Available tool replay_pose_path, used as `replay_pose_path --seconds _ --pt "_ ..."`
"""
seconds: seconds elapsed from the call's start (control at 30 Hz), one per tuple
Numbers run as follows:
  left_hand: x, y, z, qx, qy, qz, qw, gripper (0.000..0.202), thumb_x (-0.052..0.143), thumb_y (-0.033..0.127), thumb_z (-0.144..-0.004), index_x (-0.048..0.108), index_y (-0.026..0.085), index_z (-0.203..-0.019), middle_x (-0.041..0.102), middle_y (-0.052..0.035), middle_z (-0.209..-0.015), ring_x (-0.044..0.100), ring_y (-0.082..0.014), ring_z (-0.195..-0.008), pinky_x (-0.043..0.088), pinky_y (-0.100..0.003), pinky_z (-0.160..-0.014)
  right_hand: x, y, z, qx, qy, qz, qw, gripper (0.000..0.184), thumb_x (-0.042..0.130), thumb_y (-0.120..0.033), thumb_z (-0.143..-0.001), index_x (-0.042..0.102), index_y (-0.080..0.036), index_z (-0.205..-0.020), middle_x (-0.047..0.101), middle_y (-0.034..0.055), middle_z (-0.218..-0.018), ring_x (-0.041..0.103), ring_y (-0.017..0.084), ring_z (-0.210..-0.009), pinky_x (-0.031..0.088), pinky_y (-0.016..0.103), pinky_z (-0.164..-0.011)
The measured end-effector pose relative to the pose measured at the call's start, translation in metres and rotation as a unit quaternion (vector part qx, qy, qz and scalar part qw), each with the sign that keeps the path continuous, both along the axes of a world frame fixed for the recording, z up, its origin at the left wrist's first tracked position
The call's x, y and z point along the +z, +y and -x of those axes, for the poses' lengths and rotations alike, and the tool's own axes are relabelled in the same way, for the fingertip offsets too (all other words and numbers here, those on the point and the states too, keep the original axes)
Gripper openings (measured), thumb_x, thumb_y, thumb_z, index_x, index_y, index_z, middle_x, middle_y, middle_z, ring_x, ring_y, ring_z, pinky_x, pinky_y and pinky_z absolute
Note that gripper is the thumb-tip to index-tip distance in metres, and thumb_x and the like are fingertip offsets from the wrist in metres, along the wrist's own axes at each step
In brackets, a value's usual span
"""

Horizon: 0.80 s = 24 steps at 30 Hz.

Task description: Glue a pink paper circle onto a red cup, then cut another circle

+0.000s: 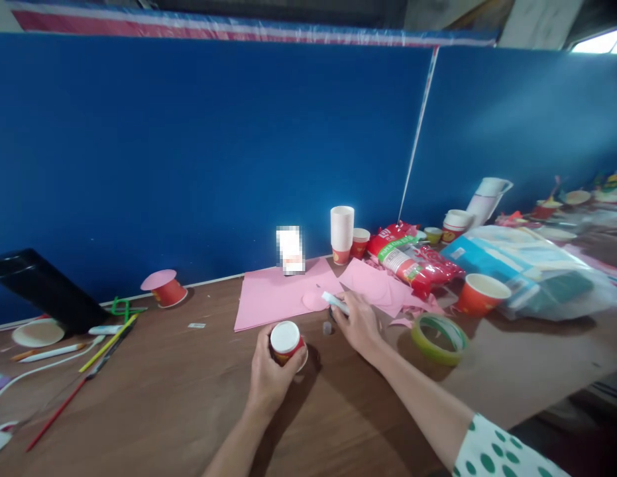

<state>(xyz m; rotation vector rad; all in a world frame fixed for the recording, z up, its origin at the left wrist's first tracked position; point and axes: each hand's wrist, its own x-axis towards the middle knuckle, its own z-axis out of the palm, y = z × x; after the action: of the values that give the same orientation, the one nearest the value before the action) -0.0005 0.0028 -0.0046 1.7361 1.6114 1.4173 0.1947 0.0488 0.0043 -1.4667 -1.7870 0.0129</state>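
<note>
Paper cup (287, 340), upside down, clasped in left hand (269, 379); right hand (358, 322), partly curled, pinches white tube (334, 302).

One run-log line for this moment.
left hand: holds upturned red paper cup | right hand: holds white tube | nearby: pink paper circle, pink sheets, yellow tape roll

Red-and-white cup (287, 344), whitish tube (335, 303), pink paper (271, 298), blue partition (213, 146), brown table (164, 397), white sleeve (500, 452) with green dots

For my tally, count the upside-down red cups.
2: the held cup, in the left hand, and the pink-topped cup, by the blue wall. More may be hidden at far right.
</note>
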Motion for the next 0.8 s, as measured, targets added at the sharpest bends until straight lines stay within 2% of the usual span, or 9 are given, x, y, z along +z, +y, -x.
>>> replay_pose_path --seconds 0.1,0.3,0.53,0.8 --pt "0.0 0.0 0.0 -0.008 -0.003 -0.001 1.0 0.05 0.063 0.035 -0.059 0.044 0.018 -0.102 0.055 -0.0065 -0.095 0.054 -0.0218 -0.086 0.043 -0.037 -0.077 0.002 0.006 -0.012 -0.071 -0.059 0.001 0.996 0.021 0.049 -0.025 -0.077 0.058 -0.02 -0.095 0.056 0.0073 -0.087 0.047 0.022 -0.079 0.034 0.031 -0.072" --pt "0.0 -0.001 0.001 -0.01 -0.007 -0.003 1.0 0.051 0.063 0.036 -0.059 0.044 0.018 -0.103 0.055 -0.0065 -0.095 0.054 -0.022 -0.086 0.042 -0.037 -0.077 -0.002 0.014 -0.021 -0.142 -0.133 0.085 0.977 0.023 0.048 -0.031 -0.078 0.061 -0.021 -0.094 0.059 0.0071 -0.084 0.046 0.023 -0.081 0.029 0.032 -0.074" --pt "0.0 -0.001 0.002 -0.006 0.0 -0.01 1.0 0.05 0.063 0.037 -0.059 0.045 0.018 -0.102 0.055 -0.0063 -0.094 0.055 -0.0221 -0.085 0.043 -0.036 -0.075 -0.007 0.014 -0.018 -0.148 -0.142 0.112 0.972 0.025 0.047 -0.033 -0.077 0.06 -0.02 -0.093 0.061 0.0085 -0.087 0.044 0.027 -0.09 0.03 0.034 -0.072" --pt "0.0 -0.002 0.002 -0.004 -0.003 -0.006 1.0 0.051 0.064 0.037 -0.059 0.044 0.018 -0.102 0.055 -0.0061 -0.095 0.054 -0.0219 -0.085 0.043 -0.036 -0.076 -0.01 0.015 -0.02 -0.13 -0.135 0.118 0.975 0.021 0.048 -0.031 -0.076 0.06 -0.019 -0.088 0.061 0.0094 -0.086 0.046 0.026 -0.089 0.031 0.034 -0.072"
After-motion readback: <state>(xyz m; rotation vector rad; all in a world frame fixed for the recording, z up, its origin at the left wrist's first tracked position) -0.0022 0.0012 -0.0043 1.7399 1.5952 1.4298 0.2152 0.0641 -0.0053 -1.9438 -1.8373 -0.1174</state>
